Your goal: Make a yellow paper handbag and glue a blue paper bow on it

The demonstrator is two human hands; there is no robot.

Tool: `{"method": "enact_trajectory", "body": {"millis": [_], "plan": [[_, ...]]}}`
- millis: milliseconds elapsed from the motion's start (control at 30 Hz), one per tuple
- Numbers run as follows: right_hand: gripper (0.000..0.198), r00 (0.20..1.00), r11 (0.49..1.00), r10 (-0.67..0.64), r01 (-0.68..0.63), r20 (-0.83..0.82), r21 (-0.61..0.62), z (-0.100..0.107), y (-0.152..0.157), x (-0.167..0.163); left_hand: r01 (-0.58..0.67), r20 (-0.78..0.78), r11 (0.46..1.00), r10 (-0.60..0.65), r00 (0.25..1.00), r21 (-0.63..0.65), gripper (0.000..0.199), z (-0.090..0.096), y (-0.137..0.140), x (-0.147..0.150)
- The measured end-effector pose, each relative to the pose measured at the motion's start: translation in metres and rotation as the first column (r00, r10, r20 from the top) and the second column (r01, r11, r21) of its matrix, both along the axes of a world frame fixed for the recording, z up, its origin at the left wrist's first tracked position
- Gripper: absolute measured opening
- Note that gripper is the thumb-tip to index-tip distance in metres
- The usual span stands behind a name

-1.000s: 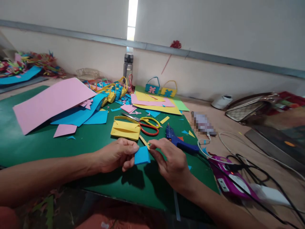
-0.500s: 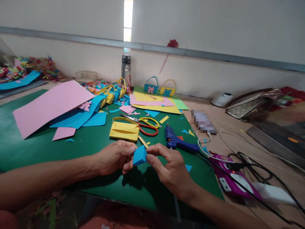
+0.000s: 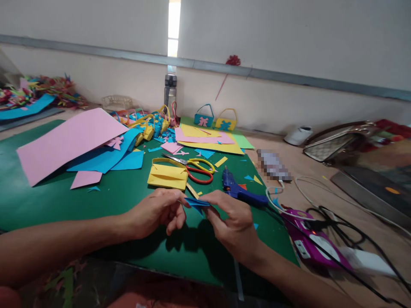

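Note:
A small folded piece of blue paper [image 3: 198,202] is seen nearly edge-on above the green mat, its layers slightly apart. Its right end is pinched between the thumb and fingers of my right hand [image 3: 233,220]. At the left corner, the thumb and forefinger of my left hand [image 3: 160,211] close on the paper, the other fingers curled below. Just beyond my hands lies a yellow paper handbag [image 3: 167,175] with a strap. Scissors [image 3: 201,171] with red and yellow handles rest beside it, and a blue glue gun [image 3: 240,190] lies to the right.
Pink sheets [image 3: 70,143] and blue sheets [image 3: 105,156] cover the mat's left side. Paper handbags [image 3: 149,128] are heaped at the back, and two decorated ones [image 3: 204,119] stand by the wall. A purple power strip [image 3: 316,241] with cables lies right; a bottle [image 3: 170,90] stands behind.
The blue paper has turned from showing its flat face to nearly edge-on and shifted slightly right. My left fingers have drawn back to its left corner; my right hand still pinches it.

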State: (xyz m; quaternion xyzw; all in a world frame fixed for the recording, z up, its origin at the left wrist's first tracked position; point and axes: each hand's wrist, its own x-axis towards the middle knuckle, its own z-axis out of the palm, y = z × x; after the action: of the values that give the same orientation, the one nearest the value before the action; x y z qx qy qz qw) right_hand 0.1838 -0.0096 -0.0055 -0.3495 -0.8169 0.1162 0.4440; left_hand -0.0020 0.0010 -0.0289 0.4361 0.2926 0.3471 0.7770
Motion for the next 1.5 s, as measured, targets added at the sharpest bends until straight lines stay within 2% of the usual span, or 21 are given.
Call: {"method": "enact_trajectory", "body": {"millis": [67,133,233,300,367,500,600,800,967,1067,1167,1233,1400,1500], "plan": [[0.013,0.997,0.992,-0.055,0.049,-0.051,-0.116,0.005,-0.001,-0.001,-0.058,-0.018,0.991,0.061,0.998,0.12,0.026,0.002,-0.001,-0.001],[0.013,0.993,0.963,-0.089,0.066,-0.077,-0.261,0.009,-0.002,-0.003,-0.101,-0.071,0.964,0.122,0.99,0.246,0.028,0.004,-0.003,-0.001],[0.016,0.991,0.897,-0.054,-0.007,-0.124,-0.442,0.009,-0.004,-0.007,-0.125,-0.167,0.903,0.209,0.964,0.411,0.021,0.01,-0.004,-0.002],[0.016,0.989,0.857,-0.005,-0.072,-0.149,-0.511,0.007,-0.005,-0.009,-0.131,-0.218,0.861,0.267,0.939,0.492,0.014,0.012,-0.004,-0.002],[0.015,0.989,0.842,0.034,-0.107,-0.146,-0.529,0.004,-0.005,-0.009,-0.142,-0.262,0.836,0.321,0.91,0.531,0.019,0.014,-0.004,-0.002],[0.022,0.982,0.882,-0.03,-0.06,-0.184,-0.468,0.0,-0.004,-0.007,-0.171,-0.318,0.838,0.375,0.871,0.518,0.025,0.016,-0.004,-0.002],[0.021,0.979,0.898,-0.044,-0.048,-0.198,-0.436,0.001,-0.003,-0.007,-0.128,-0.352,0.842,0.351,0.868,0.524,0.027,0.017,-0.006,-0.001],[0.006,0.992,0.881,0.027,-0.082,-0.123,-0.467,0.0,-0.008,-0.013,-0.016,-0.431,0.84,0.294,0.853,0.543,0.025,0.015,-0.009,-0.002],[0.012,0.997,0.89,-0.006,-0.03,-0.078,-0.454,0.001,-0.009,-0.013,0.019,-0.446,0.84,0.267,0.854,0.542,0.024,0.013,-0.01,-0.001],[0.017,0.989,0.87,-0.032,-0.045,-0.147,-0.491,0.002,-0.008,-0.012,0.057,-0.452,0.872,0.195,0.871,0.486,0.024,0.01,-0.011,0.0],[0.017,0.966,0.819,-0.076,-0.081,-0.247,-0.567,0.003,-0.006,-0.012,0.114,-0.465,0.911,0.092,0.881,0.395,0.026,0.007,-0.011,0.001],[0.017,0.954,0.785,-0.093,-0.105,-0.284,-0.61,0.003,-0.005,-0.012,0.122,-0.47,0.924,0.068,0.88,0.362,0.026,0.007,-0.01,0.001],[0.015,0.961,0.749,-0.084,-0.114,-0.264,-0.653,0.003,-0.005,-0.012,0.156,-0.48,0.894,0.073,0.874,0.421,0.024,0.011,-0.01,-0.001],[0.015,0.973,0.77,-0.07,-0.086,-0.218,-0.633,0.003,-0.007,-0.012,0.165,-0.489,0.861,0.107,0.866,0.48,0.028,0.009,-0.011,-0.001]]}}
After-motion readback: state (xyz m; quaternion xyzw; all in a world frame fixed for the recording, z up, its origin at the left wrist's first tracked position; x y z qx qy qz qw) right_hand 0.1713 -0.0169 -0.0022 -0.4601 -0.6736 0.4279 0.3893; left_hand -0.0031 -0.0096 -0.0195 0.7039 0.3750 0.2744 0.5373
